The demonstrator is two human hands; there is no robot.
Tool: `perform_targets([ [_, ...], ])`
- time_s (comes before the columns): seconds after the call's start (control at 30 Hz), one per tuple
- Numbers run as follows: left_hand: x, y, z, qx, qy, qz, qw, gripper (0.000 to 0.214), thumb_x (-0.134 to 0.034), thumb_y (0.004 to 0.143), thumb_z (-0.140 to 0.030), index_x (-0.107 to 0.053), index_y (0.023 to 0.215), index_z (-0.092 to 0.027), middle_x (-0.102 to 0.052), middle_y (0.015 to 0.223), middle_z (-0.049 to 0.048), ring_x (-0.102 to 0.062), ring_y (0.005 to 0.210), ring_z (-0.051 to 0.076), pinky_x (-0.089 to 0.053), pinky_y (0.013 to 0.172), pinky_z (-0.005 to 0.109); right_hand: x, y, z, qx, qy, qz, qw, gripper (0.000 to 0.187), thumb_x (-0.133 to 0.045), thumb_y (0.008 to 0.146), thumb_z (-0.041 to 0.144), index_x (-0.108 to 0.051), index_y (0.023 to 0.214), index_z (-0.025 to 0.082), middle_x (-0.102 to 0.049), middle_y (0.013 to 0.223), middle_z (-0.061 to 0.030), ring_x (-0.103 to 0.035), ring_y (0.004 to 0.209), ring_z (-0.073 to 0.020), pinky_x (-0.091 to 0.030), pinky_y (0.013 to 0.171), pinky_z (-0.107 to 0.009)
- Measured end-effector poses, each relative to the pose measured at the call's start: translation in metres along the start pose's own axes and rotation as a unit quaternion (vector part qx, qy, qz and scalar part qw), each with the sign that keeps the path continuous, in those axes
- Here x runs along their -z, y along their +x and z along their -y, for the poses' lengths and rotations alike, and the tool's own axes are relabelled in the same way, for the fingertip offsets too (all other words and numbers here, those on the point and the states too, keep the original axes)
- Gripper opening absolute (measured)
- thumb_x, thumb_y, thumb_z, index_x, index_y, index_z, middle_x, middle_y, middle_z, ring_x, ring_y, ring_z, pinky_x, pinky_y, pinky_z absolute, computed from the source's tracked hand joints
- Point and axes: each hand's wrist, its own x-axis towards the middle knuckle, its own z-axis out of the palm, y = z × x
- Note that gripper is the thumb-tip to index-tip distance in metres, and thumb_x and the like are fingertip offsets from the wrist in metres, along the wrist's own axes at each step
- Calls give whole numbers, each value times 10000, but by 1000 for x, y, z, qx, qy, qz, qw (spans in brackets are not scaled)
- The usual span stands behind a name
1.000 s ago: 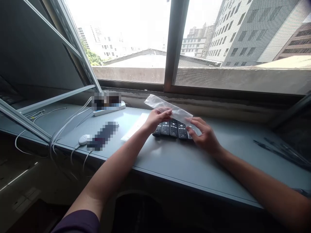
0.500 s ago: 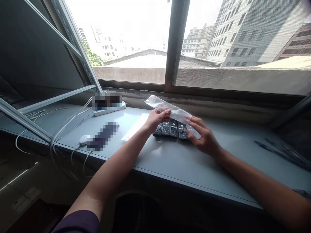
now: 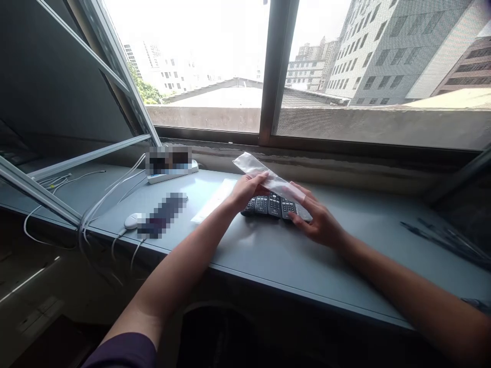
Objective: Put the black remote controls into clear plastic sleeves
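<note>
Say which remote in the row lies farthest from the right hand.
The leftmost black remote control, partly hidden by the left hand; the others lie nearer the right hand.

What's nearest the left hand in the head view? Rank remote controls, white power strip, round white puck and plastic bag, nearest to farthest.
1. Plastic bag, in the left hand
2. Remote controls, just below
3. White power strip, left, toward the window
4. Round white puck, farther left, toward the desk's front edge
</note>
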Motion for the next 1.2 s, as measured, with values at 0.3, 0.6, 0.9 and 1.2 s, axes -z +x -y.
perform_targets([
  [0.3, 1, 2, 3, -8, -10, -30, 999, 401, -842, 935, -528, -761, 998, -141, -815, 961, 122, -772, 819, 203, -637, 736, 299, -1, -2, -2, 38, -14, 43, 998, 772, -656, 1089, 267, -332, 1778, 397, -414, 1803, -78, -207, 1731, -403, -369, 1318, -728],
  [0.6, 3, 3, -1, -47, -33, -59, 997, 470, -748, 970, -591, -816, 1181, -177, -820, 1182, 127, -782, 951, 221, -614, 726, 277, 0, -1, -1, 46, -28, 35, 998, 752, -675, 1081, 268, -385, 1758, 423, -246, 1872, -14, -152, 1739, -418, -322, 1336, -755],
  [0.9, 4, 4, -2, -49, -31, -59, 997, 531, -656, 1011, -639, -842, 1221, -188, -817, 1261, 151, -778, 1112, 275, -625, 824, 313, 0, 0, 2, 40, 2, 56, 998, 844, -664, 1087, 307, -236, 1814, 332, -366, 1827, -102, -198, 1733, -402, -399, 1310, -705],
  [1.2, 4, 2, -6, -52, -49, -108, 992, 501, -685, 1007, -592, -772, 1250, -163, -841, 1177, 158, -789, 1081, 278, -588, 745, 288, 2, 0, 4, 30, -4, 69, 997, 914, -639, 1104, 328, -86, 1832, 336, -523, 1736, -87, -166, 1744, -365, -340, 1338, -721],
])
